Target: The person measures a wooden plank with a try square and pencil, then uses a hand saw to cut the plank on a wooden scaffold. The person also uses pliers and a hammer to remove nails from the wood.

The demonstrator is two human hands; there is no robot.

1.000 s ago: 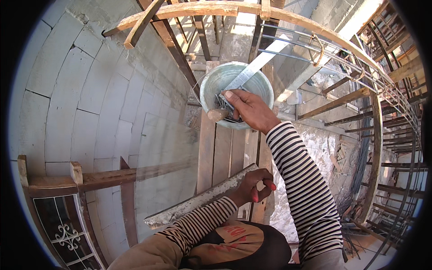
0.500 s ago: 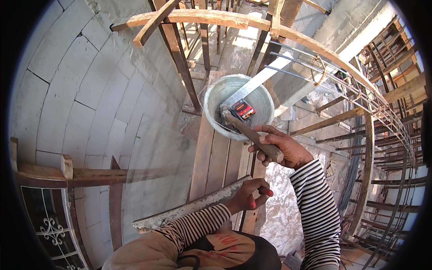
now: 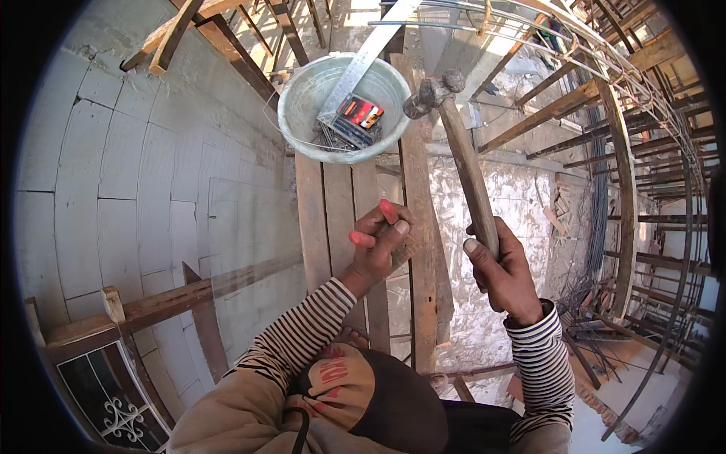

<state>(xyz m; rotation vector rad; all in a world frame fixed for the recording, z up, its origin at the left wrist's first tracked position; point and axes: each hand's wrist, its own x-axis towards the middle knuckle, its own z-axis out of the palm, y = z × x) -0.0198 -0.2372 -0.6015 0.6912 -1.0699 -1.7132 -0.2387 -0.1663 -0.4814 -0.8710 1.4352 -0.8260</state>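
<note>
My right hand grips the worn wooden handle of a hammer, its metal head raised near the bucket's right side. My left hand, red on two fingers, is curled below the bucket, near a short rough board end; what it holds, if anything, I cannot make out. A pale grey-green bucket stands on wooden planks. Inside lie a red-and-black packet, dark nails and the lower end of a long silver straightedge, which leans out over the rim.
A pale block wall and a barred window are at left. Timber scaffolding and tied rebar fill the right. A lower rubble-strewn surface shows beside the planks.
My right hand has come out of the bucket with the hammer and swung its head upright. My left hand sits higher in view. The bucket appears higher as the view has shifted.
</note>
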